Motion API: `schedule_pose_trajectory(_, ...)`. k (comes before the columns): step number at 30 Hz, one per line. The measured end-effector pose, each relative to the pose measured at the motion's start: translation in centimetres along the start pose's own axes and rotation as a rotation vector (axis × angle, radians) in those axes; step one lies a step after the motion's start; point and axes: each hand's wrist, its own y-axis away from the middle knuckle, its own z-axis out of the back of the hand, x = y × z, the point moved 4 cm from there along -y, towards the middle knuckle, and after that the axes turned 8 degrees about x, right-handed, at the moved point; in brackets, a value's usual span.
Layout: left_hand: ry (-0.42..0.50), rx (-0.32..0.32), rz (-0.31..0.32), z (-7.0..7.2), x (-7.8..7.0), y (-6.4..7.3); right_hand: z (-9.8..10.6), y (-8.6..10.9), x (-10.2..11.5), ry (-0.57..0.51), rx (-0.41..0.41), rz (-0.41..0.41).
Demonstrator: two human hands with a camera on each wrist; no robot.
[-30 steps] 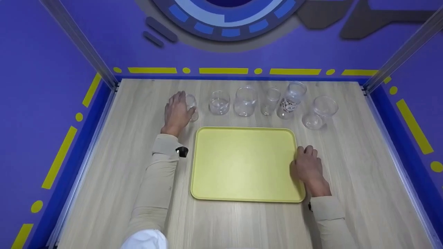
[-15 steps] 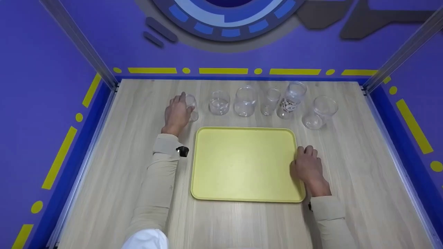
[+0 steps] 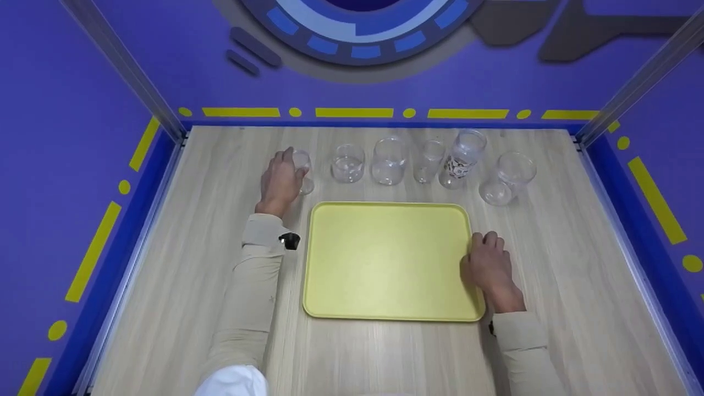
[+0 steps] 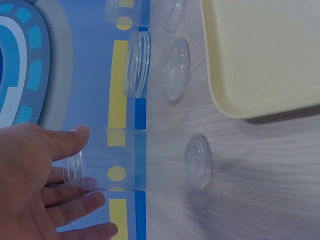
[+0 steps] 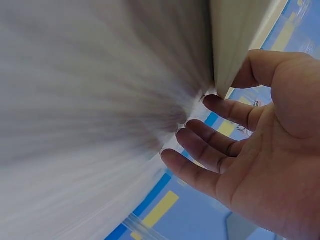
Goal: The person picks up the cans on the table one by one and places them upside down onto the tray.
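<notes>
My left hand (image 3: 280, 182) pinches the rim end of a tall clear glass (image 3: 303, 165), thumb on one side and fingers on the other. In the left wrist view, that glass (image 4: 165, 160) has its base down at the wooden table, and the ring and little fingers stretch out past it. At the right edge of a yellow rectangular tray (image 3: 390, 261), my right hand (image 3: 490, 267) grips the rim. Its thumb lies over the tray's edge (image 5: 235, 35) in the right wrist view, and the fingertips (image 5: 212, 102) are down by the table outside it.
To the right of the held glass, a row of clear vessels runs along the back: a short glass (image 3: 348, 164), a wider one (image 3: 389, 161), a slim one (image 3: 429, 162), a tall printed one (image 3: 459, 165) and a footed-looking one (image 3: 509, 179). Blue panels (image 3: 352, 93) enclose the table.
The left thumb and fingers have drawn in slightly around the top of the glass. My right hand and the tray have stayed in place.
</notes>
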Motion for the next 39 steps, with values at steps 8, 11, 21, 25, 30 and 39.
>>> schedule_pose_trajectory(8, 0.038, -0.027, -0.015, 0.3, 0.0, 0.3, 0.0, 0.0, -0.1, -0.010, -0.012, 0.002)
schedule_pose_trajectory(11, 0.061, -0.041, -0.009, 0.4, 0.0, 0.6, 0.0, -0.1, -0.1, -0.015, -0.010, 0.011)
schedule_pose_trajectory(21, 0.124, -0.097, -0.056, 1.2, -0.8, 1.4, -0.1, -0.1, -0.3, -0.044, -0.001, -0.011)
schedule_pose_trajectory(25, 0.158, -0.104, -0.062, 1.4, -1.0, 1.7, -0.2, -0.1, -0.5, -0.043, -0.012, -0.011)
schedule_pose_trajectory(30, 0.215, -0.118, -0.079, 1.6, -1.2, 2.1, -0.3, -0.1, -0.6, -0.038, -0.008, -0.017)
schedule_pose_trajectory(39, 0.365, -0.166, -0.125, 1.9, -1.7, 3.0, -0.3, 0.0, -0.5, -0.046, -0.009, -0.022)
